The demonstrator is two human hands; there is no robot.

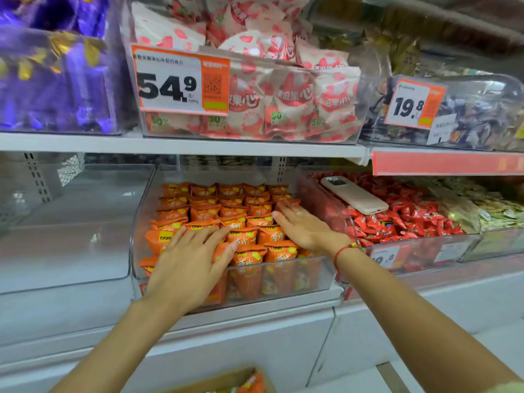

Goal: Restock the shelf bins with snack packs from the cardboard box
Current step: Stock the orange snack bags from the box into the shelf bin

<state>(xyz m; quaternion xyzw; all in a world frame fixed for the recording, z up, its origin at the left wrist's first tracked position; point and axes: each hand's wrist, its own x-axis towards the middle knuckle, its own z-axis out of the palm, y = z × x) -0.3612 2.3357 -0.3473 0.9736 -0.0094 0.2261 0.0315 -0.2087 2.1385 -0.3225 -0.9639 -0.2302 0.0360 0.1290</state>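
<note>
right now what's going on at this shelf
A person is restocking a clear bin with orange snack packs. The left hand and the right hand both rest flat on the packed rows. A phone lies on red candies in the next bin, and the cardboard box sits below.

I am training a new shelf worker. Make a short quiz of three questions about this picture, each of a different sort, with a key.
1. True or false: both hands rest flat on the orange snack packs.
2. What lies on the red packs? A) a phone B) a price gun C) a box cutter
3. Fill in: the wrist with a red string bracelet belongs to the ___ hand.

Key: 1 true: left hand, right hand. 2 A, the phone. 3 right.
</note>
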